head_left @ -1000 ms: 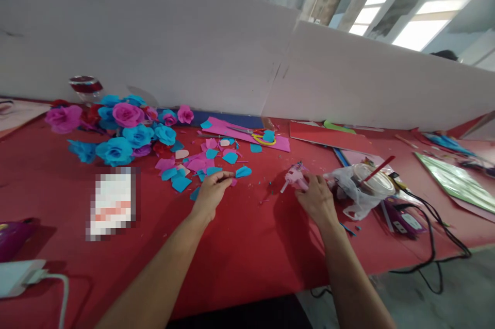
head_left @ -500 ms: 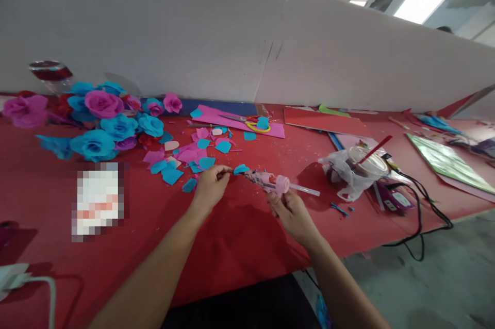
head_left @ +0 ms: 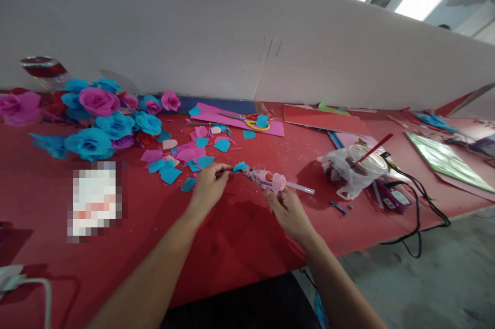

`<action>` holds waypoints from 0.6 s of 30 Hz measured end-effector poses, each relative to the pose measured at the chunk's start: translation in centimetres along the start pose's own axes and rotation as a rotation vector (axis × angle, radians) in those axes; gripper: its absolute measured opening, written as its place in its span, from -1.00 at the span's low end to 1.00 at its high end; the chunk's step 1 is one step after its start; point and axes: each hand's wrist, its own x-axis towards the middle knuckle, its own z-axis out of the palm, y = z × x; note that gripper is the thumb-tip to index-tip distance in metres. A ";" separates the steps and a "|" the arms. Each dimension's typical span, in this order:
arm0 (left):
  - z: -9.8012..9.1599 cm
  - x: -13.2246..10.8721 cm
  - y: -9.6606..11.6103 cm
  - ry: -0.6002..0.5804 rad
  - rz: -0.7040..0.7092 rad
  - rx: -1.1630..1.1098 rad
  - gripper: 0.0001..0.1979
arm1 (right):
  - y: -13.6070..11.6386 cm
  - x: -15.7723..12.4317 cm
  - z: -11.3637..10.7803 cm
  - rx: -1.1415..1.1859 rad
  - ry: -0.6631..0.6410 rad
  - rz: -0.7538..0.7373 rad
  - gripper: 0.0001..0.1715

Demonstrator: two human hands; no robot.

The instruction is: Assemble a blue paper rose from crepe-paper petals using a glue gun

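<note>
My right hand [head_left: 284, 208] is wrapped round a pink glue gun [head_left: 266, 180], with a clear glue stick [head_left: 300, 187] jutting from its back end. The gun's nozzle points left and meets a small blue paper flower piece [head_left: 240, 166]. That piece is at the fingertips of my left hand [head_left: 212, 180], pinched closed; the exact grip is too small to make out. Left of my left hand lie loose blue petals [head_left: 169, 174] and pink petals [head_left: 191, 152] on the red table [head_left: 232, 246].
Finished paper roses [head_left: 93, 144] are bunched at the left. Scissors [head_left: 257, 125] lie on a pink paper strip [head_left: 278, 129] at the back. A bagged cup [head_left: 365, 161] with a red straw, a purple pouch [head_left: 390, 197] and black cords stand right. A white plug [head_left: 11, 278] is front left.
The glue gun has shifted slightly left, its nozzle now at the blue flower piece. My left hand stays almost in place, still pinching. The whole view has drifted a little.
</note>
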 end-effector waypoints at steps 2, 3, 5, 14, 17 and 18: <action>0.0 0.0 0.0 0.006 0.001 -0.008 -0.79 | 0.0 0.0 -0.1 0.003 0.005 -0.007 -0.56; 0.0 0.0 -0.1 0.008 0.003 -0.014 -0.79 | 0.0 0.0 -0.1 0.003 0.006 -0.011 -0.56; 0.1 0.0 -0.2 0.009 0.011 -0.031 -0.79 | -0.1 0.1 -0.2 0.001 0.008 -0.021 -0.56; -0.1 0.0 -0.1 -0.008 0.014 -0.080 -0.80 | -0.9 0.6 -1.0 -0.039 -0.016 -0.117 -0.70; -0.2 0.0 0.0 0.001 -0.006 -0.090 -0.80 | -0.3 1.1 -1.8 0.005 0.033 -0.070 -0.70; -0.3 0.0 0.1 0.010 -0.024 -0.106 -0.81 | 0.2 1.4 -2.1 0.018 0.064 -0.054 -0.70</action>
